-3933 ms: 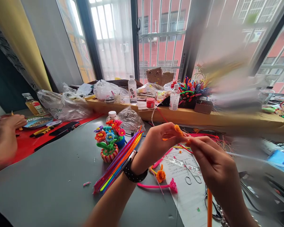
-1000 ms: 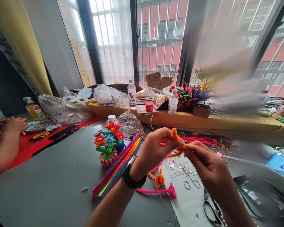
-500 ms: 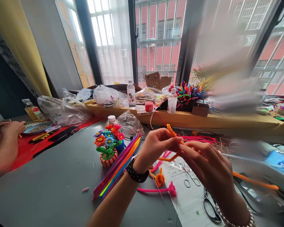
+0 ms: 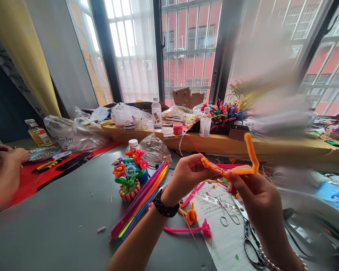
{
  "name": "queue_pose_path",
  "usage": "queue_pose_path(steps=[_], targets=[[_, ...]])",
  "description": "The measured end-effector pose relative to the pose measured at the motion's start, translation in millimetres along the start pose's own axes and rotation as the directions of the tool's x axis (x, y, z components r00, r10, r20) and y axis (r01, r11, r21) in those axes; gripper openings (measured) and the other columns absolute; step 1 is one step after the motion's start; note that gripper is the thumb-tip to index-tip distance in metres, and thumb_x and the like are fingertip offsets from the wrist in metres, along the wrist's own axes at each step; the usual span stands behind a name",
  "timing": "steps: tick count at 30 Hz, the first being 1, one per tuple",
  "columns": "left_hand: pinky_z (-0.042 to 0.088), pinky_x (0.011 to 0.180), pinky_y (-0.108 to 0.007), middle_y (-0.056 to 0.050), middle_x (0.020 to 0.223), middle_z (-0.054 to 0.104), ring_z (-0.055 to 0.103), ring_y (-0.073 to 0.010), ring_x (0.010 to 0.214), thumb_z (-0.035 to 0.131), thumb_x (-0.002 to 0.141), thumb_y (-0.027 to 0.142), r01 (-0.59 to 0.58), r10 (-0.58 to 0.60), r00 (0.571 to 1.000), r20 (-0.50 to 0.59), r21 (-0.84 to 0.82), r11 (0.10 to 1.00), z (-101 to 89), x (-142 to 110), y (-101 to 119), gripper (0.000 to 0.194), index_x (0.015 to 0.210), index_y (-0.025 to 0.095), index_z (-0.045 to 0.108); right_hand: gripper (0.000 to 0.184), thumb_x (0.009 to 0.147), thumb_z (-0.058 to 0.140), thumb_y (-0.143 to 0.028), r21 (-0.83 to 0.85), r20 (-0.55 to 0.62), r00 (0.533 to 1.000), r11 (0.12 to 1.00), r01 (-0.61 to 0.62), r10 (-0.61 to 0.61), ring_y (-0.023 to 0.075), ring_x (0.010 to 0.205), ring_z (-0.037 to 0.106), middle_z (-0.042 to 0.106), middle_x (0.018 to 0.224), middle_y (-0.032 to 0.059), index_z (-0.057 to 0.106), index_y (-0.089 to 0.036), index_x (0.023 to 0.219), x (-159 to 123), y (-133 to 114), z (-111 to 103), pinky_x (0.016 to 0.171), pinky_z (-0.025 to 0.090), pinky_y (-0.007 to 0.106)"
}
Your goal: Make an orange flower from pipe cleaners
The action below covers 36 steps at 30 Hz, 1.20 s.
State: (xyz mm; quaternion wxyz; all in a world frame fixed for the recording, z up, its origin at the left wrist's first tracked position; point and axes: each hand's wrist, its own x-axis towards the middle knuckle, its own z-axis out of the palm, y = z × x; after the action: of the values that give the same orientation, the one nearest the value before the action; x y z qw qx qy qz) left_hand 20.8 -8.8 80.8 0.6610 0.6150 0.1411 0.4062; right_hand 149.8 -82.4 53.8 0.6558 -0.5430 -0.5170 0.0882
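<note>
My left hand (image 4: pixel 186 175) pinches the coiled, twisted end of an orange pipe cleaner (image 4: pixel 244 172). Close beside it, my right hand (image 4: pixel 255 195) is closed on the same pipe cleaner, whose free end bends sharply upward above the knuckles. Below my hands lie a fluffy orange flower (image 4: pixel 191 215) and a pink pipe-cleaner flower (image 4: pixel 205 228) on a long stem. Large scissors (image 4: pixel 252 244) rest under my right wrist, and small scissors (image 4: pixel 227 214) lie on a written sheet of paper (image 4: pixel 223 241).
A bundle of coloured pipe cleaners (image 4: pixel 142 203) lies left of my hands, by a small pot of pipe-cleaner flowers (image 4: pixel 130 190). Bottles, bags and a box of bright pipe cleaners (image 4: pixel 224 113) line the sill. At far left, another person's hands (image 4: pixel 12 158) work over a red mat (image 4: pixel 31 180).
The orange pipe cleaner's long free end, earlier stretching right behind my right wrist, now stands up bent above my right hand. My right hand has turned; my left has barely moved.
</note>
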Motion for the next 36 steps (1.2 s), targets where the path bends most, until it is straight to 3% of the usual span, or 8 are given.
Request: queue_pose_path(steps=[2,5,8,14,19,24,31,36], targets=[[0.05,0.072,-0.029,-0.006,0.075,0.067,0.063,-0.015,0.074,0.069,0.062,0.023,-0.009,0.008,1.0,0.027,0.052,0.999,-2.3,0.4,-0.1,0.018,0.067,0.01,0.057,0.02,0.073,0.058,-0.036,0.121,0.057,0.985,0.978,-0.169,0.163,0.0066,0.039,0.041,0.045,0.043,-0.0055,0.055,-0.017,0.068,-0.3,0.2,0.9,0.037,0.032,0.018],[0.049,0.071,-0.028,-0.006,0.077,0.067,0.062,-0.0145,0.074,0.069,0.062,0.023,-0.018,0.013,0.999,0.052,0.1,0.995,-5.3,1.7,0.1,0.018,0.068,0.01,0.058,0.024,0.069,0.062,-0.04,0.195,0.103,0.971,0.953,-0.234,0.217,0.0051,0.036,0.033,0.039,0.041,-0.0071,0.057,-0.016,0.069,0.1,2.1,1.7,0.033,0.024,0.018],[0.048,0.069,-0.026,-0.004,0.072,0.065,0.06,-0.0121,0.069,0.068,0.064,0.024,-0.014,0.013,1.0,0.019,0.069,0.997,-4.2,4.0,-2.5,0.016,0.07,0.011,0.06,0.023,0.068,0.062,-0.04,0.087,-0.001,0.988,0.985,-0.152,0.152,0.0053,0.036,0.031,0.039,0.042,-0.0069,0.057,-0.017,0.069,-1.9,0.2,4.7,0.033,0.023,0.019],[0.041,0.059,-0.02,-0.001,0.065,0.06,0.052,-0.0081,0.06,0.068,0.063,0.027,-0.003,0.005,0.996,-0.085,0.029,1.0,12.2,5.9,-17.6,0.018,0.069,0.011,0.061,0.017,0.074,0.057,-0.035,-0.178,-0.238,0.968,0.983,0.033,-0.076,0.0095,0.044,0.047,0.055,0.056,-0.0014,0.059,-0.018,0.072,-7.5,-0.1,11.3,0.044,0.039,0.023],[0.04,0.058,-0.019,0.0,0.064,0.058,0.05,-0.0077,0.06,0.071,0.059,0.028,-0.01,-0.001,0.99,-0.144,-0.075,0.997,20.1,3.8,-22.9,0.022,0.065,0.011,0.059,0.017,0.073,0.059,-0.034,0.021,-0.138,0.99,0.999,-0.036,0.039,0.0103,0.044,0.052,0.057,0.054,-0.0013,0.059,-0.018,0.075,-7.0,2.7,12.6,0.042,0.041,0.022],[0.038,0.053,-0.02,0.0,0.061,0.055,0.048,-0.0083,0.057,0.071,0.06,0.03,-0.048,0.057,0.992,-0.113,0.078,0.996,12.2,5.8,-20.3,0.023,0.062,0.011,0.059,0.021,0.069,0.06,-0.038,0.248,-0.141,0.968,0.954,-0.167,0.206,0.0131,0.053,0.057,0.061,0.058,0.0006,0.06,-0.017,0.073,-3.7,-3.8,13.1,0.049,0.047,0.024],[0.044,0.066,-0.024,-0.003,0.071,0.062,0.057,-0.0127,0.069,0.065,0.067,0.029,-0.054,0.052,0.998,0.028,0.073,0.996,7.1,3.9,-5.7,0.017,0.072,0.013,0.06,0.019,0.07,0.058,-0.037,0.187,0.057,0.984,0.967,-0.174,0.166,0.0162,0.064,0.059,0.062,0.065,0.002,0.061,-0.018,0.07,-0.7,-10.7,-0.9,0.057,0.047,0.026],[0.047,0.063,-0.026,-0.003,0.061,0.064,0.061,-0.0135,0.061,0.06,0.073,0.026,-0.005,0.006,0.993,0.121,-0.01,1.0,5.7,1.0,1.8,0.014,0.073,0.013,0.053,0.02,0.068,0.061,-0.038,0.215,0.031,0.979,0.955,-0.203,0.201,0.0128,0.057,0.054,0.058,0.058,0.0001,0.064,-0.018,0.068,1.2,-6.3,-12.3,0.052,0.045,0.023]])
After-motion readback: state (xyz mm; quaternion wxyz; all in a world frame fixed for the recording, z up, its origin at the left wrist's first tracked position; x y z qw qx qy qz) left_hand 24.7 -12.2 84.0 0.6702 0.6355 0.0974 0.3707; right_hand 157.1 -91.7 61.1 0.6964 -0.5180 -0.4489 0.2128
